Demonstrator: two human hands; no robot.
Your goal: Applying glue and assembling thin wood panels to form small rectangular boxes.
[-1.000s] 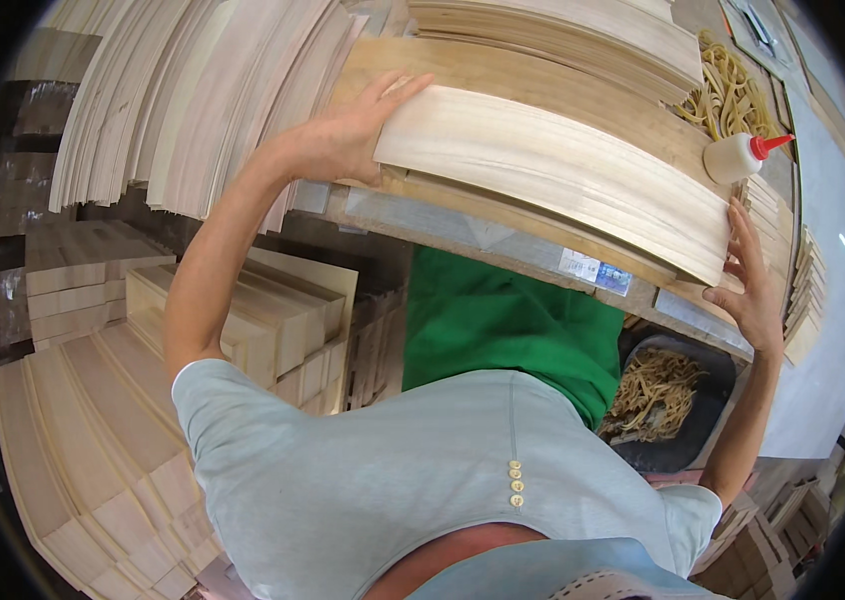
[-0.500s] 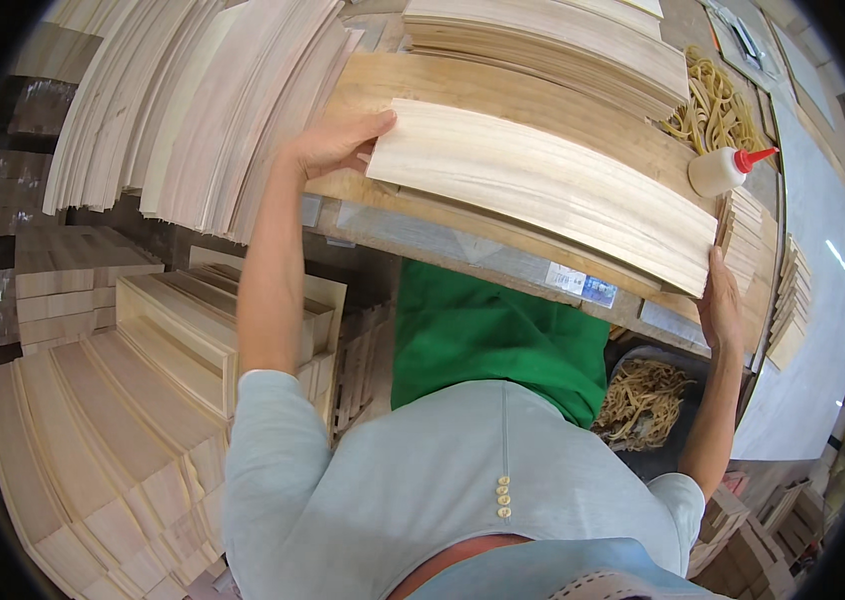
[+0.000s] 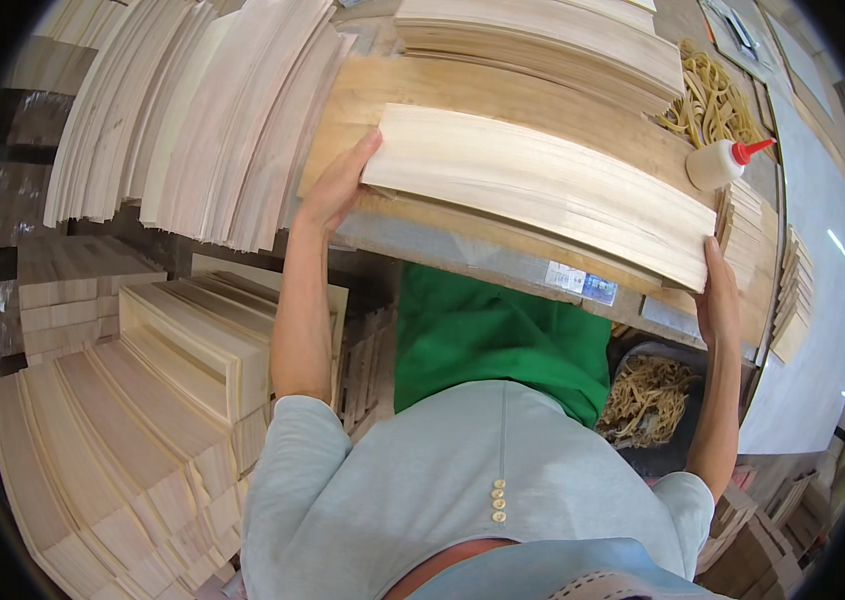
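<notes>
A long, pale wooden board (image 3: 543, 190) lies crosswise in front of me at the bench's near edge, its right end closer to me than its left. My left hand (image 3: 341, 180) grips the left end, thumb along the edge and the other fingers partly hidden. At the opposite end, my right hand (image 3: 718, 295) holds the board with its thumb up against the end; its remaining fingers are mostly out of sight. Under the board is a wooden work surface (image 3: 353, 95). A white glue bottle (image 3: 713, 167) with a red nozzle stands beyond the right end.
Stacked boards (image 3: 543, 50) lie at the back, and more thin boards (image 3: 233, 120) at the left. Rubber bands (image 3: 713, 100) are heaped behind the bottle. Small wood strips (image 3: 740, 225) sit at right. Wooden boxes (image 3: 113, 430) fill the lower left; a bin (image 3: 688, 435) holds more bands.
My left hand has shifted down along the board's left end, and that arm has swung inward. The board has moved only slightly. My right hand stays at its end.
</notes>
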